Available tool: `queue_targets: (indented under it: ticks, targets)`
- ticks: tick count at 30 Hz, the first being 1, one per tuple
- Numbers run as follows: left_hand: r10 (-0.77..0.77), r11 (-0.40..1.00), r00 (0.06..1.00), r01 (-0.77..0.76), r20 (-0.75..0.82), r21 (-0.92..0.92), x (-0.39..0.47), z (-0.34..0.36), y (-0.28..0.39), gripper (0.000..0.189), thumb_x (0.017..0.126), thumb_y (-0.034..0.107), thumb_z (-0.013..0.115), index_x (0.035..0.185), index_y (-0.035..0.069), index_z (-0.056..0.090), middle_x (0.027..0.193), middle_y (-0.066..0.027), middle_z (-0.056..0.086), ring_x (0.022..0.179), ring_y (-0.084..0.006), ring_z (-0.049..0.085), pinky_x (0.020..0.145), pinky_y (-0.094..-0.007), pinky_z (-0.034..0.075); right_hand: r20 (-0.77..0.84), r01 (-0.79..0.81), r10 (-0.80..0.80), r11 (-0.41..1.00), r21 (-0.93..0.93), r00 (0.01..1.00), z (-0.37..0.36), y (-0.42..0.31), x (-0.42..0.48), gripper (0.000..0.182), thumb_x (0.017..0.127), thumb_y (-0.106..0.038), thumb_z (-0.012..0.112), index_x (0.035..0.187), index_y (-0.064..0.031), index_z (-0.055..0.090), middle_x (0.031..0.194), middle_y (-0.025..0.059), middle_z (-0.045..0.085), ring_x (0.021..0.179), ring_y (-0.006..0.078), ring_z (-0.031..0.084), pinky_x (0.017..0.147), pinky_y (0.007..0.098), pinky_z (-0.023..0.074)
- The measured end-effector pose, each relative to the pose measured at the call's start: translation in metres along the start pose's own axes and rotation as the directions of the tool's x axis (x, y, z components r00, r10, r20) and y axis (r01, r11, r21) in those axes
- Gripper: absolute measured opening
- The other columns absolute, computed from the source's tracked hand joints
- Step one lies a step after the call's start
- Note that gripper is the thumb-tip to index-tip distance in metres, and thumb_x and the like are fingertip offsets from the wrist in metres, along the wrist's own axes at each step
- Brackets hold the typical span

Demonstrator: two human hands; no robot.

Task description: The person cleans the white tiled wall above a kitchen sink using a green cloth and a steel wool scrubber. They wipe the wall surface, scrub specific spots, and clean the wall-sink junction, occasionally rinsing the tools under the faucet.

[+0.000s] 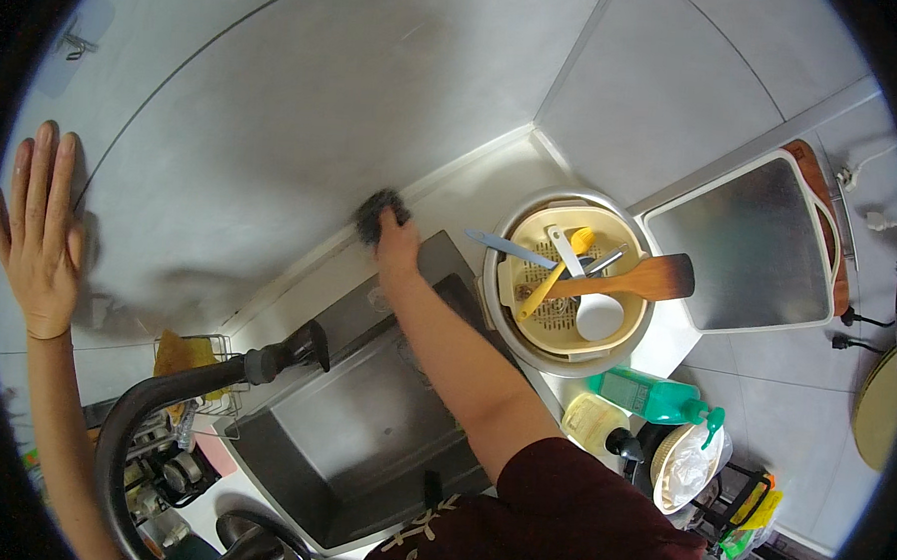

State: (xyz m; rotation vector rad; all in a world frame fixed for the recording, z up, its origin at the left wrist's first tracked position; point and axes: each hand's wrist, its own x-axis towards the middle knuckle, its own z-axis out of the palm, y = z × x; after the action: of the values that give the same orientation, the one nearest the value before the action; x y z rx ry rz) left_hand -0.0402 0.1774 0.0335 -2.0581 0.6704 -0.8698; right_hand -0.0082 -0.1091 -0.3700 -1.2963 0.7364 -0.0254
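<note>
My right hand [399, 249] grips a dark, fuzzy scouring pad [368, 221]. The pad is at the joint where the grey wall panel [313, 116] meets the white ledge behind the sink. My right arm stretches across the dark sink [367, 419]. At the far left, my left hand [41, 240] lies flat against the wall with its fingers extended, holding nothing. A black curved faucet [131, 409] rises between my left arm and the sink, its spout end near the sink's back left corner.
Right of the sink, a metal bowl [498, 323] holds a cream colander [640, 239] of utensils; a wooden spatula [662, 277] juts out. Beside it stand a green pump bottle [642, 393] and a yellowish bottle [591, 423]. A cutting board [746, 244] leans rightward. A wire rack [228, 349] holds yellow cloths.
</note>
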Motion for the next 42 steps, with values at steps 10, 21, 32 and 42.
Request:
queue_targets:
  ticks: [10,21,32,42]
  targets:
    - [0.014,1.000,0.999,-0.014,-0.033,0.009,-0.002,0.007,0.001,0.054,0.091,0.022,0.037,0.145,0.023,0.036,0.151,0.0020,0.033,0.140,-0.0137,0.028,0.109,-0.0357,0.024,0.108,0.049,-0.066,0.987,0.150,0.992,0.019,-0.024,-0.030,0.026,0.091,-0.026,0.057,0.094,-0.0003,0.053,0.076,0.0064,0.054,0.057,0.0148,0.050,0.047,0.0317,0.0402]
    - [0.004,1.000,1.000,-0.004,-0.017,0.004,-0.005,-0.005,-0.005,0.055,0.089,0.022,0.038,0.145,0.025,0.037,0.150,0.0037,0.034,0.139,-0.0123,0.029,0.109,-0.0352,0.021,-0.013,0.028,-0.025,0.947,0.321,1.000,-0.008,-0.090,-0.015,0.024,0.095,-0.024,0.052,0.093,-0.0008,0.055,0.076,0.0065,0.056,0.054,0.0164,0.051,0.045,0.0318,0.0392]
    - [-0.013,1.000,0.991,0.011,-0.131,-0.018,0.004,-0.003,0.010,0.054,0.091,0.025,0.039,0.145,0.023,0.037,0.150,0.0038,0.035,0.139,-0.0113,0.029,0.112,-0.0361,0.009,0.430,-0.166,0.124,0.984,0.063,0.894,0.057,-0.005,-0.108,0.027,0.089,-0.027,0.059,0.078,-0.0018,0.055,0.063,0.0062,0.053,0.048,0.0167,0.050,0.043,0.0316,0.0407]
    - [-0.045,0.999,0.993,0.044,-0.106,-0.016,0.005,-0.004,0.012,0.055,0.090,0.023,0.039,0.144,0.029,0.037,0.149,0.0072,0.036,0.137,-0.0081,0.031,0.111,-0.0341,0.012,0.327,-0.061,0.052,0.998,0.019,0.943,0.038,-0.005,-0.074,0.021,0.086,-0.019,0.062,0.080,0.0005,0.056,0.067,0.0066,0.056,0.047,0.0147,0.048,0.040,0.0288,0.0382]
